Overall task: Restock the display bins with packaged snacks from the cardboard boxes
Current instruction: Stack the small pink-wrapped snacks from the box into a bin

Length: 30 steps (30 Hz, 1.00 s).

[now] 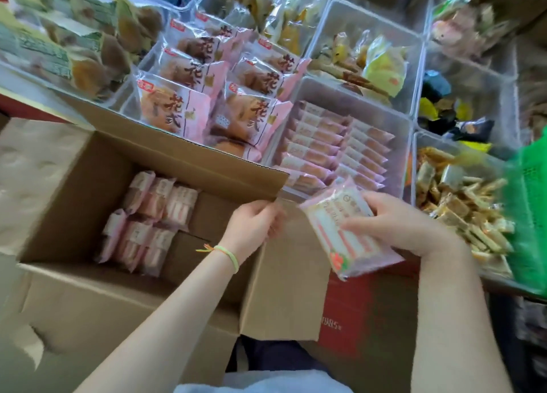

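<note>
An open cardboard box (88,292) stands in front of me, with several pink-and-white snack packs (148,215) stacked in its left half. My right hand (396,221) grips a small stack of the same pink snack packs (343,238) to the right of the box, just in front of a clear display bin (410,144). That bin holds two rows of slim pink packs (340,153). My left hand (251,224) hovers over the box's right flap with loosely curled fingers. It is blurred, and nothing shows in it.
Clear bins cover the shelf: pink bread packs (207,96), green-labelled cakes (59,46) at far left, yellow snacks (370,64), orange-wrapped bars (461,203). A green basket (529,215) is at the right edge. A red carton (349,304) sits beside the cardboard box.
</note>
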Each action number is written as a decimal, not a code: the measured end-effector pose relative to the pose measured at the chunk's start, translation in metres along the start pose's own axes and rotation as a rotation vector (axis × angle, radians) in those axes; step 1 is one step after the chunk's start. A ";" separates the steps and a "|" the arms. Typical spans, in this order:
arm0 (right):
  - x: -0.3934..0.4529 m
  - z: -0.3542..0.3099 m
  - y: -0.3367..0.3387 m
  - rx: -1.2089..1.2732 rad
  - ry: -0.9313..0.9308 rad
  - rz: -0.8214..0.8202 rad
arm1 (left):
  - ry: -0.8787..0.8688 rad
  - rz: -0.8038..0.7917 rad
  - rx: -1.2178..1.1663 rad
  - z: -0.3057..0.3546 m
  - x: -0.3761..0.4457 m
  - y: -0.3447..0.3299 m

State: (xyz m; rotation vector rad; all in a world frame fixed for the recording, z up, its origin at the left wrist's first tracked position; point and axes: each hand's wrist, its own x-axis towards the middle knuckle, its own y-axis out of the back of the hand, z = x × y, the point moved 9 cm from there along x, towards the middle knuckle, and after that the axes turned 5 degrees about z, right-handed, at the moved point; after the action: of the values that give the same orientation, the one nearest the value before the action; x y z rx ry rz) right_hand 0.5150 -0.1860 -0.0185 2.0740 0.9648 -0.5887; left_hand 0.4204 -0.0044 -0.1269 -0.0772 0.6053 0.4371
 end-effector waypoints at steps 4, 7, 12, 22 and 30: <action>0.002 -0.021 0.058 0.175 0.213 0.350 | -0.190 0.003 0.423 0.015 0.004 -0.030; 0.045 -0.029 0.053 0.085 0.324 0.460 | -0.244 0.018 0.735 0.023 0.010 -0.038; 0.126 -0.014 -0.021 -0.598 0.256 0.251 | -0.312 0.020 0.989 0.025 0.012 -0.036; 0.143 -0.024 -0.022 -0.724 0.241 0.250 | -0.305 -0.008 0.977 0.023 0.010 -0.035; 0.176 -0.025 -0.047 -0.777 0.138 0.097 | -0.319 0.007 1.023 0.021 0.013 -0.039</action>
State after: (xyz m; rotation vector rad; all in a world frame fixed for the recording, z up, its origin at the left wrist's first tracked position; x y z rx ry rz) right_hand 0.5872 -0.0696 -0.1406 1.4544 0.9631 0.0060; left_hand 0.4574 -0.0302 -0.1195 0.9530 0.4547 0.1017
